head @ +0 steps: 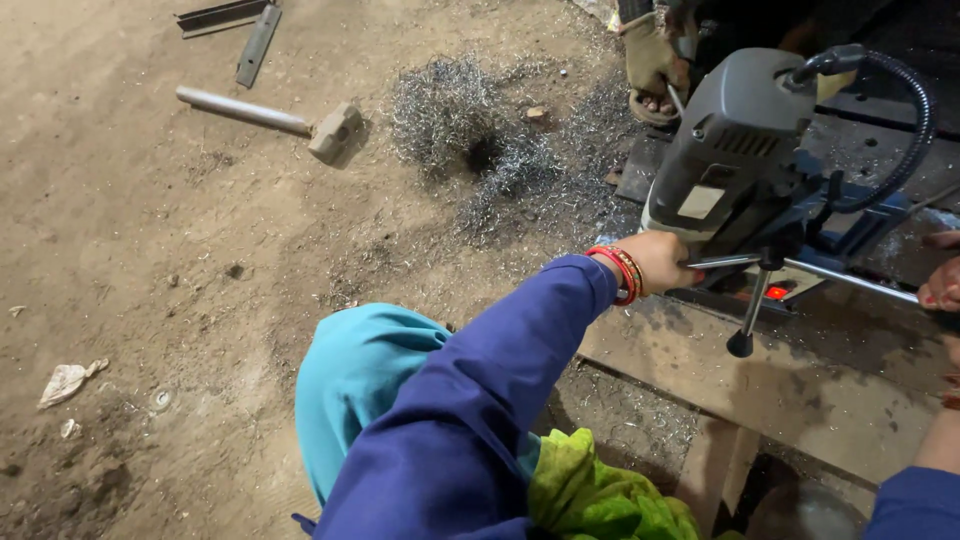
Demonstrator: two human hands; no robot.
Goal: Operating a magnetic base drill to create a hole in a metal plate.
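Note:
A grey magnetic drill press (735, 150) with a black hose stands on a rusty steel plate (800, 400). My left hand (662, 262), in a blue sleeve with red bangles at the wrist, is closed around one spoke of the drill's feed handle (752, 305). A long metal spoke runs right toward my right hand (940, 285), which shows only at the frame's right edge with curled fingers. I cannot make out whether my right hand grips that spoke. A small red light (777, 293) glows at the drill's base.
A sledgehammer (335, 130) with a metal pipe handle lies on the dirt floor, next to a heap of metal shavings (470, 130). Metal bars (245, 25) lie at the top left. Another person's gloved hand (650, 55) and sandalled foot (655, 105) are behind the drill.

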